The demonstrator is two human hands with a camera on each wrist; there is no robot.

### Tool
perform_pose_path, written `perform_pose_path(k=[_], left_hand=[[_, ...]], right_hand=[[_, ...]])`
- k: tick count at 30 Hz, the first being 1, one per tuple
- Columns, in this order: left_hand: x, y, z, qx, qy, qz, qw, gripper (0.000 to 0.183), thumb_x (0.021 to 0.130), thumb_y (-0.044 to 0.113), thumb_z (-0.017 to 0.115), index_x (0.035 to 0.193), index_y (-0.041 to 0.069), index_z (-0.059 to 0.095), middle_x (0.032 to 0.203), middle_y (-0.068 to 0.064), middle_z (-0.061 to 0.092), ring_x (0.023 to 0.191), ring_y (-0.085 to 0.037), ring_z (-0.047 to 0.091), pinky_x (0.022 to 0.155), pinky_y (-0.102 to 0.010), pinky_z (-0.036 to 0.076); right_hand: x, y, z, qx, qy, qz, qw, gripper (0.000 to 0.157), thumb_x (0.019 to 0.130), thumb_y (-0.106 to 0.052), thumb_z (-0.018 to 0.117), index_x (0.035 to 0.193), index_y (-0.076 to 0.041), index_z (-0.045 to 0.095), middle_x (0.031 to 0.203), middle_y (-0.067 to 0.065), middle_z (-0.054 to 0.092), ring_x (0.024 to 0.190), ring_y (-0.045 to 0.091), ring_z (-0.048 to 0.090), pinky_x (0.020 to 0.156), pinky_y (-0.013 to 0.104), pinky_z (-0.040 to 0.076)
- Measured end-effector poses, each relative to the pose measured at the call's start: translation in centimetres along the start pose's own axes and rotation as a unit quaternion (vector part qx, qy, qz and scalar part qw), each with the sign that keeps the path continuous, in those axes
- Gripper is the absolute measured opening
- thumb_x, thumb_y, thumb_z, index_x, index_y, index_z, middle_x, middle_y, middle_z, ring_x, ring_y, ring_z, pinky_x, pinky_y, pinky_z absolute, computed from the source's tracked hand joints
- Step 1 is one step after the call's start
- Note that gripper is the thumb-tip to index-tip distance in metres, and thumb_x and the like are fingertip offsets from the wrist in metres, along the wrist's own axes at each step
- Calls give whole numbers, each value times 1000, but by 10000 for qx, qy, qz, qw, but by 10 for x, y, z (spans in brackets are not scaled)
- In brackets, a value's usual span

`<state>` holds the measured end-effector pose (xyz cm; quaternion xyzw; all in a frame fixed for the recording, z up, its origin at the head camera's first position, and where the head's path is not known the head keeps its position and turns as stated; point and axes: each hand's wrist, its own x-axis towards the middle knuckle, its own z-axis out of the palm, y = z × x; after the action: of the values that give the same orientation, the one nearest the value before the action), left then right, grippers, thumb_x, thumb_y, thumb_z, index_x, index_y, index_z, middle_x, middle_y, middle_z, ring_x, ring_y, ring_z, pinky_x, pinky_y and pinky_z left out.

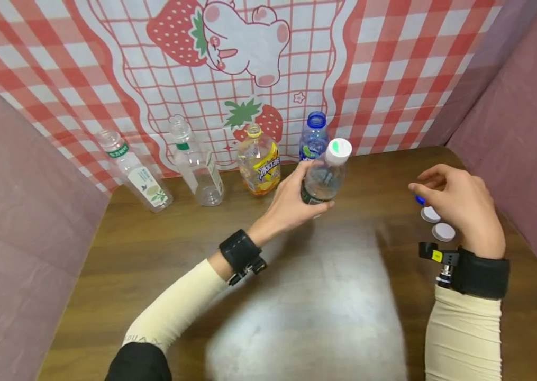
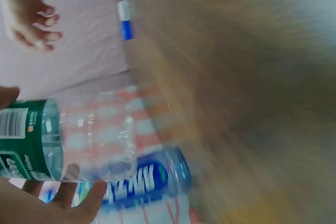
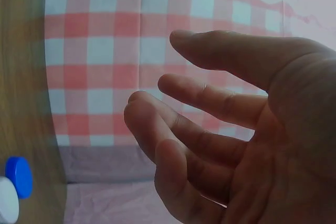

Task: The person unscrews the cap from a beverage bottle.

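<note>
My left hand (image 1: 292, 203) grips a clear plastic bottle (image 1: 322, 180) around its dark green label, above the table. A white cap (image 1: 339, 149) with a green mark sits on that bottle's neck. In the left wrist view the bottle's green label (image 2: 26, 137) and clear base show. My right hand (image 1: 463, 203) hovers at the right, fingers loosely bent; its wrist view shows nothing in its grasp. Below and beside it lie a blue cap (image 1: 420, 200) and two white caps, one nearer the back (image 1: 430, 215) and one nearer me (image 1: 443, 232).
Uncapped bottles stand along the back of the wooden table (image 1: 168, 275): two clear ones with green neck bands, left (image 1: 146, 185) and right (image 1: 208, 180), a yellow-labelled one (image 1: 258, 164) and a blue-labelled one (image 1: 313, 140). Behind them hangs a red-checked cloth (image 1: 392, 69).
</note>
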<state>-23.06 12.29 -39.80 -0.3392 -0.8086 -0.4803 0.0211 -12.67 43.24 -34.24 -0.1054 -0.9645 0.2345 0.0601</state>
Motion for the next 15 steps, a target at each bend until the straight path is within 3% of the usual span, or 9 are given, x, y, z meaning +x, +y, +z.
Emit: perform_pose_path(k=[4, 8, 11, 15], left_hand=[[-41, -15, -28, 224, 274, 50, 9994, 81, 70, 27, 91, 142, 21, 53, 133, -2, 64, 121, -21, 62, 104, -44, 51], [-73, -35, -45, 608, 469, -104, 9970, 82, 66, 30, 90, 141, 27, 57, 124, -1, 63, 111, -19, 61, 95, -44, 54], [-85, -46, -52, 858, 476, -193, 9950, 85, 65, 32, 91, 144, 32, 58, 120, -2, 62, 107, -19, 62, 89, -43, 54], [-89, -53, -59, 1327, 466, -92, 9900, 89, 67, 32, 91, 148, 37, 54, 118, -1, 60, 106, -19, 60, 88, -43, 49]], right_hand=[[2, -14, 7, -112, 96, -171, 9997, 53, 97, -56, 62, 123, -10, 68, 112, 19, 74, 93, 36, 65, 66, 41, 43], [2, -31, 16, -81, 147, -399, 9991, 49, 97, -56, 61, 120, -13, 69, 111, 16, 74, 96, 35, 64, 68, 44, 43], [-1, -47, 23, 28, 267, -765, 9967, 41, 98, -51, 63, 116, -15, 71, 103, 11, 75, 91, 29, 66, 65, 39, 42], [-7, -80, 33, 409, 461, -1446, 9876, 32, 103, -44, 58, 107, -17, 74, 89, 5, 76, 72, 17, 68, 60, 31, 44]])
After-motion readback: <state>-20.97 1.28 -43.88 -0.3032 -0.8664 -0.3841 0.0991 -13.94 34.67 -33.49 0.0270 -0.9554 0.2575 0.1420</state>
